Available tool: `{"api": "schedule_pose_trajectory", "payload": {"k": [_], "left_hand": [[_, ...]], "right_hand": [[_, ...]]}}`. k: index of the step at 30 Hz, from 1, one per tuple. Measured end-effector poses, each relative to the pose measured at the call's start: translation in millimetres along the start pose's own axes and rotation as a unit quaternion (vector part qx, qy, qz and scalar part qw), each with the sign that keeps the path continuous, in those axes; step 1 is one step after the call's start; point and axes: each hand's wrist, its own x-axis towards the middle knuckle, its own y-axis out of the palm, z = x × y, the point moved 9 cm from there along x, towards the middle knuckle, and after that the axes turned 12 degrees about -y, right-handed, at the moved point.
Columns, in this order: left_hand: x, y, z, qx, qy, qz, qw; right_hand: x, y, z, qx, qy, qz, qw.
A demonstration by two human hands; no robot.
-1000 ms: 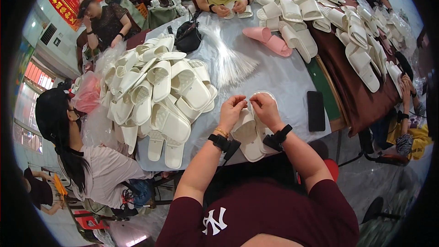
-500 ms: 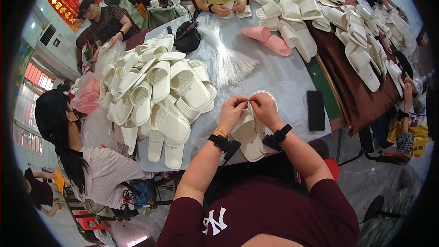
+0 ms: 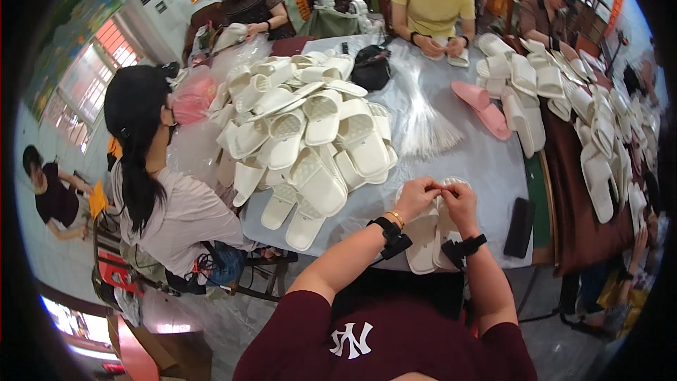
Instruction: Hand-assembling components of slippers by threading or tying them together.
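Observation:
A pair of white slippers (image 3: 423, 245) lies side by side at the table's near edge, toes toward me. Over their far ends, my left hand (image 3: 416, 199) and my right hand (image 3: 461, 208) meet with thumbs and fingertips pinched together. Whatever sits between the fingertips is too small to make out. Beyond my hands, a fanned bundle of thin clear strands (image 3: 428, 127) rests on the table. To the left rises a big heap of white slippers (image 3: 317, 180).
Right of my hands lies a black phone (image 3: 519, 228). Pink slippers (image 3: 486, 114) and a black pouch (image 3: 371, 68) are farther back. More white slippers (image 3: 598, 169) cover a brown surface at right. Co-workers sit around, one in yellow (image 3: 431, 3) opposite, another (image 3: 169, 190) close at left.
The view has swung left, so the table and slippers appear farther right and lower. My hands stay pinched together above the same pair of slippers.

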Motion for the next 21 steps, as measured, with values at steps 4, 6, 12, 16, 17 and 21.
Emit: {"api": "schedule_pose_trajectory", "payload": {"k": [4, 6, 12, 16, 17, 21], "left_hand": [[-2, 1, -8, -0.041, 0.001, 0.001, 0.999], [-7, -11, -29, 0.01, 0.068, -0.037, 0.997], [-21, -64, -131, 0.064, 0.132, -0.058, 0.988], [-20, -142, -191, -0.024, 0.015, -0.044, 0.999], [-20, -172, -216, -0.004, 0.077, -0.082, 0.994], [-35, -292, -301, -0.008, 0.205, -0.269, 0.941]], "right_hand": [[-1, 1, -21, 0.025, 0.007, 0.023, 0.999], [-1, -8, -8, 0.121, 0.052, -0.019, 0.991], [-22, -54, -59, 0.174, 0.102, -0.195, 0.96], [-45, -49, -88, 0.186, 0.16, -0.162, 0.956], [-45, -48, -85, 0.187, 0.159, -0.16, 0.956], [-43, -46, -77, 0.146, 0.123, -0.143, 0.971]]}}
